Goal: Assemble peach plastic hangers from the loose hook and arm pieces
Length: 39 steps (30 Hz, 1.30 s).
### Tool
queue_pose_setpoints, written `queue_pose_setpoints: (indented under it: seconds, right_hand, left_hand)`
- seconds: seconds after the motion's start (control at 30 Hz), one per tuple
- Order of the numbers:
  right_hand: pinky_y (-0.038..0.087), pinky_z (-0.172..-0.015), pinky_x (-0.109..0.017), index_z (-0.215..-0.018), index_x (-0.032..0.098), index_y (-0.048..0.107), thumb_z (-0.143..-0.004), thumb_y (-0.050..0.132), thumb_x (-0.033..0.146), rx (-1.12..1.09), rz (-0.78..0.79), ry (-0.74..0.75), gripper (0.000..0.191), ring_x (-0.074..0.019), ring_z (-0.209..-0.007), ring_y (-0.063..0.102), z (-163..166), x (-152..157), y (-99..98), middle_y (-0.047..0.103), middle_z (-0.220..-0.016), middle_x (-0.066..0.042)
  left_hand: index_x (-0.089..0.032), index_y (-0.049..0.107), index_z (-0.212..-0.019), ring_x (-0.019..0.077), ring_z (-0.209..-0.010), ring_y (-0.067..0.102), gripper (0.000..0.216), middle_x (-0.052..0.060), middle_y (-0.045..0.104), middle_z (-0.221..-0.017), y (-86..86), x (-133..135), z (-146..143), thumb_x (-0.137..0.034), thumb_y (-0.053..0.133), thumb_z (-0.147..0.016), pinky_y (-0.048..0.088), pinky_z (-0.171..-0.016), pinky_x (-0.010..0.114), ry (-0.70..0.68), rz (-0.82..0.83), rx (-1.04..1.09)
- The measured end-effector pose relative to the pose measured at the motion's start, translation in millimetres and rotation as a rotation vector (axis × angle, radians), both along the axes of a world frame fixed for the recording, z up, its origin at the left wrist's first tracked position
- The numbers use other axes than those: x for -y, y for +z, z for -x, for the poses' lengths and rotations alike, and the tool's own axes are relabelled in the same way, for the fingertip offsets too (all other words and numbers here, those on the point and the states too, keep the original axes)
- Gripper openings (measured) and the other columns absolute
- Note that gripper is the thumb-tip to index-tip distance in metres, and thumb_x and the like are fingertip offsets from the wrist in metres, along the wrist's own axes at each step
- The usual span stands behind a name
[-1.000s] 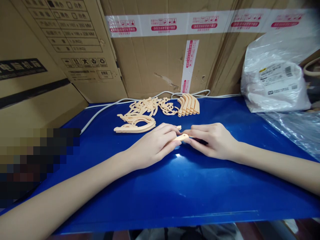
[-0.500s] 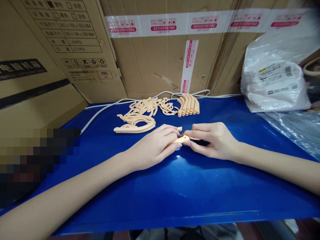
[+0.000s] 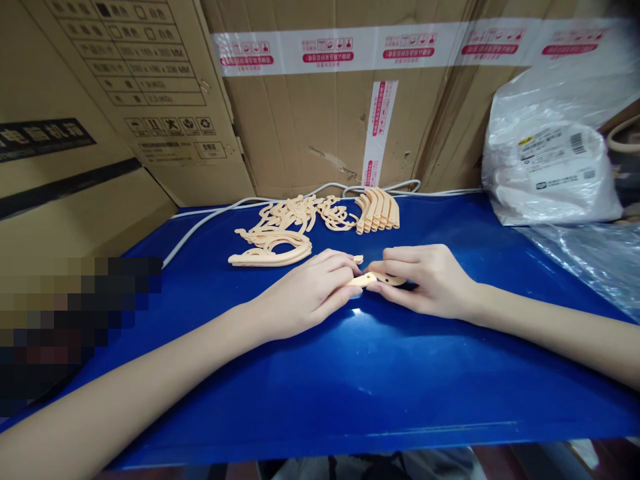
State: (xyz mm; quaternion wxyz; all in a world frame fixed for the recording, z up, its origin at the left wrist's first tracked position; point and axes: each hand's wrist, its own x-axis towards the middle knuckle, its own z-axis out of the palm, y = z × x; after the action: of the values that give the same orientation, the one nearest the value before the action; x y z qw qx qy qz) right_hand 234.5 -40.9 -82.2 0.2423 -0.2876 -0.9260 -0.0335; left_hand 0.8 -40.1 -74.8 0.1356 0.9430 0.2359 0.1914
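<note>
My left hand (image 3: 315, 290) is closed around a beige plastic hanger piece (image 3: 361, 279). Its end, with a small hole, sticks out between thumb and fingers, and another beige tip (image 3: 358, 259) shows just above the fingertips. Pinched in my right hand (image 3: 427, 280) is a second, flatter beige hanger piece (image 3: 391, 279), also with a dark hole. The ends of the two pieces meet or overlap between my hands; whether they are joined I cannot tell. My fingers hide most of both pieces.
On the blue table (image 3: 320, 380) behind my hands lie folded hangers (image 3: 270, 256), a loose heap of beige hook-like parts (image 3: 287, 217) and a row of curved arms (image 3: 379, 212). A white cable (image 3: 200, 223) runs along cardboard boxes (image 3: 310, 127). A plastic-wrapped package (image 3: 555, 167) stands right.
The piece in my right hand has turned, so its flat, holed face now shows. My left hand has barely moved.
</note>
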Motion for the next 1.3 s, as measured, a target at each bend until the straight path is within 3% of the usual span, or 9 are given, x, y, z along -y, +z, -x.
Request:
queue_pose_setpoints:
  seconds: [0.37, 0.57, 0.87, 1.3]
  right_hand:
    - [0.034, -0.054, -0.021, -0.094, 0.016, 0.069, -0.094, 0.047, 0.041, -0.053, 0.238, 0.012, 0.033, -0.0096, -0.058, 0.053, -0.4, -6.2, 0.9, 0.059, -0.069, -0.001]
    - [0.038, -0.064, -0.024, -0.092, 0.015, 0.063, -0.096, 0.041, 0.041, 0.028, 0.262, -0.028, 0.035, -0.0141, -0.072, 0.058, 3.8, -4.8, 3.7, 0.063, -0.081, -0.005]
    - [0.029, -0.056, -0.023, -0.075, 0.018, 0.047, -0.097, 0.039, 0.042, 0.065, 0.3, -0.023, 0.033, -0.01, -0.055, 0.045, 5.2, -5.9, 2.4, 0.055, -0.067, 0.001]
    - [0.027, -0.052, -0.022, -0.075, 0.02, 0.039, -0.098, 0.037, 0.038, 0.039, 0.366, 0.086, 0.03, -0.0088, -0.05, 0.041, 4.0, -5.9, 2.0, 0.044, -0.061, 0.004]
  left_hand:
    - [-0.017, 0.061, -0.097, 0.0202, -0.118, 0.048, 0.026, 0.008, 0.06, -0.116, 0.1, -1.2, 1.2, -0.028, 0.037, -0.099, 0.04, -0.099, 0.036, 0.01, 0.007, 0.008]
    - [-0.016, 0.06, -0.099, 0.0196, -0.118, 0.047, 0.025, 0.008, 0.06, -0.115, 0.4, -1.8, 1.0, -0.027, 0.038, -0.099, 0.038, -0.1, 0.034, 0.015, -0.008, 0.005]
    - [-0.015, 0.06, -0.099, 0.0201, -0.117, 0.047, 0.027, 0.009, 0.06, -0.113, -1.8, -3.2, 1.6, -0.029, 0.036, -0.1, 0.038, -0.1, 0.035, 0.016, -0.037, -0.026]
    - [-0.017, 0.058, -0.098, 0.0196, -0.122, 0.044, 0.025, 0.008, 0.06, -0.114, -2.8, -0.6, 2.6, -0.028, 0.037, -0.099, 0.037, -0.103, 0.035, -0.001, -0.015, -0.01]
